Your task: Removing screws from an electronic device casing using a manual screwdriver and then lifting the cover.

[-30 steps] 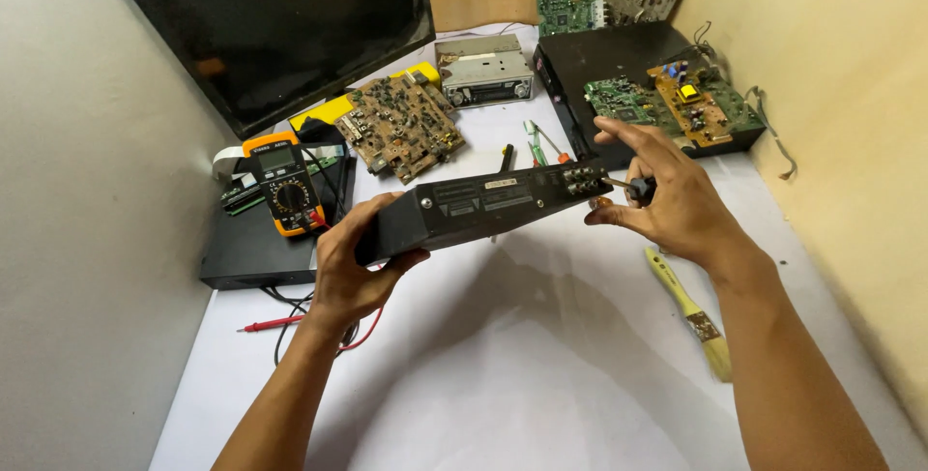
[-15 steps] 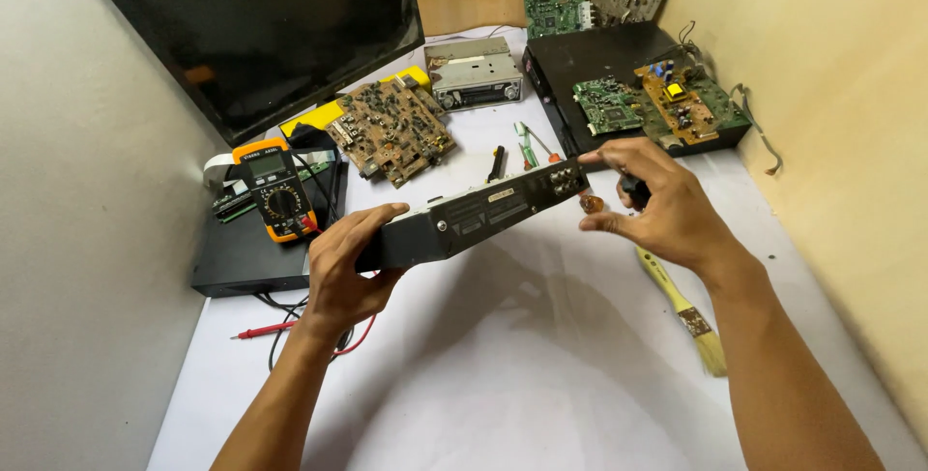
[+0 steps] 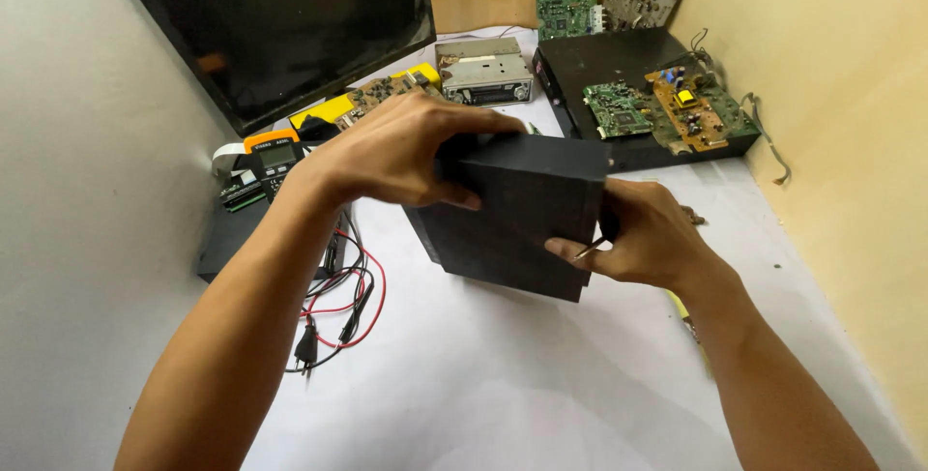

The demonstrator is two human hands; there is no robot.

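A: What sits far left?

B: A dark screen leans on the wall; below it a multimeter lies on a flat black box, with red and black leads trailing nearer.

A: And the hands?

B: The left hand is curled over the top of a black unit, fingers closed on its upper edge. That unit is held up off the white table, mid-scene, its plain side up. The right hand clasps its right edge, with a thin metal tool pinched in its fingers.

A: Farther right?

B: A car stereo, then an open black case bearing circuit boards, far by the yellow wall.
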